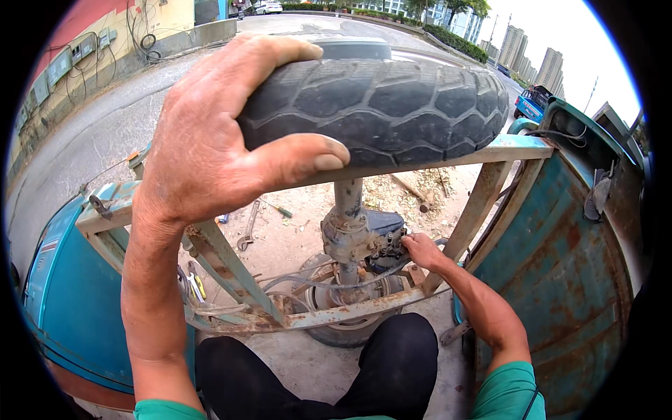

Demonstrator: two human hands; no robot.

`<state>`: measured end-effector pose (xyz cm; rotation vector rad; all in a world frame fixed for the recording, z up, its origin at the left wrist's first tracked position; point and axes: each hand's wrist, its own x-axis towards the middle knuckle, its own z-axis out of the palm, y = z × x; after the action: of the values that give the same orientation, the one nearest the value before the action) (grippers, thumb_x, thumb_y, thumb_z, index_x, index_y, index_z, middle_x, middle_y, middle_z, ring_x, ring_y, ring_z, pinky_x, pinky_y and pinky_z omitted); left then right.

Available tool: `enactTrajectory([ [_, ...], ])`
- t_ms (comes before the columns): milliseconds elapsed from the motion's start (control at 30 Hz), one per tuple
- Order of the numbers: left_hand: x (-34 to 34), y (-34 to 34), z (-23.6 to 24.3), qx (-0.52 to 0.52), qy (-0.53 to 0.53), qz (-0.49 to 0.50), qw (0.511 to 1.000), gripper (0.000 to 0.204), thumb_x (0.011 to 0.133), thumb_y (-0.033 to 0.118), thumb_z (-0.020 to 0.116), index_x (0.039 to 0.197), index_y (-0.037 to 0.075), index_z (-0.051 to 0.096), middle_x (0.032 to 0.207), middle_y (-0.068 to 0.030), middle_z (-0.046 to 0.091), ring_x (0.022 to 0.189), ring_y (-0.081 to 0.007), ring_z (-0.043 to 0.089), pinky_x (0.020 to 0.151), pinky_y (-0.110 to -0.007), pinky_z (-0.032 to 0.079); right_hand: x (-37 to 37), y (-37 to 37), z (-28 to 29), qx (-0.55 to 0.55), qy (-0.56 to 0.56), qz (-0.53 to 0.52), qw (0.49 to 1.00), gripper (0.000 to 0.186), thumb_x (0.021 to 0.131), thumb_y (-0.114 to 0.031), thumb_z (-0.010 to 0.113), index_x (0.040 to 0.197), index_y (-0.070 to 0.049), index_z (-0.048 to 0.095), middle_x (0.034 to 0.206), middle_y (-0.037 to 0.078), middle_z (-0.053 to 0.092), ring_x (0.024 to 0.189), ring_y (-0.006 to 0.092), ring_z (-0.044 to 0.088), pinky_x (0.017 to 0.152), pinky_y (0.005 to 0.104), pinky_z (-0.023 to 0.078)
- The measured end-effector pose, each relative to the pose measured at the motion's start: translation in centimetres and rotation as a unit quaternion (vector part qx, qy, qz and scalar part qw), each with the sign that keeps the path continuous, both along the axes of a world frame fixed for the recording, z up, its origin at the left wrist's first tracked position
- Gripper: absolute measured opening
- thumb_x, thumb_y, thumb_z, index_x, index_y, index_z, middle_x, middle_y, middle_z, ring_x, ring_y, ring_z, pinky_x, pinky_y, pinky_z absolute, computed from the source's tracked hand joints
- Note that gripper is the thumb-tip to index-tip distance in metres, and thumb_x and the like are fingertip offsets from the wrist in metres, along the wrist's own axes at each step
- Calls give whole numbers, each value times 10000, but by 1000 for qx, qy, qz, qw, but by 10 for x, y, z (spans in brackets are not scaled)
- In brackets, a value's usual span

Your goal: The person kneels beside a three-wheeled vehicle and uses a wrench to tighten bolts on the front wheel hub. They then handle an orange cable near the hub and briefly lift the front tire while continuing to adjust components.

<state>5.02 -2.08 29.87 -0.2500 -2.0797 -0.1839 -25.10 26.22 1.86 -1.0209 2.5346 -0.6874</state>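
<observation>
A black tyre (392, 108) with worn tread fills the upper middle, lying on its side above a rusty metal frame (238, 269). My left hand (203, 133) grips its left edge, the thumb pressed on the tread and the fingers over the upper side. Below the tyre, a grey axle (348, 199) runs down to a dusty gear housing (343, 236) with a dark motor (385, 222) at its side. My right hand (422, 252) is closed at the motor's right edge; its fingertips are partly hidden. A second wheel (343, 337) lies at the axle's lower end.
Teal body panels stand left (77, 273) and right (560, 259), the right one rusty. On the ground are a wrench (249, 227), a screwdriver (280, 209), pliers (196, 285) and a hammer (414, 194). Cables (329, 285) cross by the lower wheel. A road (308, 24) lies beyond.
</observation>
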Motion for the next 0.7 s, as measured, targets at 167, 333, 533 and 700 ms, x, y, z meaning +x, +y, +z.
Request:
enactTrajectory([
  [167, -7, -67, -15, 200, 24, -145, 969, 499, 1030, 467, 516, 1067, 2, 691, 989, -115, 717, 917, -183, 665, 865, -312, 522, 5, -8, -1, -10, -17, 13, 1000, 404, 976, -287, 428, 851, 56, 601, 817, 283, 625, 802, 446, 624, 752, 498, 473],
  [333, -21, -102, -11, 350, 2, -168, 922, 554, 1074, 442, 426, 976, -28, 704, 962, -147, 735, 882, -188, 681, 871, -305, 525, 10, -4, 8, -23, 8, 33, 999, 399, 986, -263, 420, 876, 62, 623, 853, 291, 643, 859, 462, 635, 789, 504, 493],
  [533, -22, -89, -13, 354, 43, -130, 925, 620, 1077, 477, 400, 965, -40, 723, 932, -143, 746, 842, -182, 698, 849, -306, 541, -1, -2, -4, -37, 5, 20, 999, 425, 976, -290, 443, 881, 62, 662, 831, 283, 660, 837, 435, 659, 781, 481, 495],
  [700, -26, -12, -6, 237, 75, -112, 962, 590, 1074, 469, 423, 996, -34, 721, 916, -119, 723, 842, -165, 643, 810, -299, 495, -6, 2, -10, -34, -30, -18, 999, 457, 967, -325, 437, 828, 60, 639, 733, 242, 632, 724, 370, 634, 725, 461, 477],
])
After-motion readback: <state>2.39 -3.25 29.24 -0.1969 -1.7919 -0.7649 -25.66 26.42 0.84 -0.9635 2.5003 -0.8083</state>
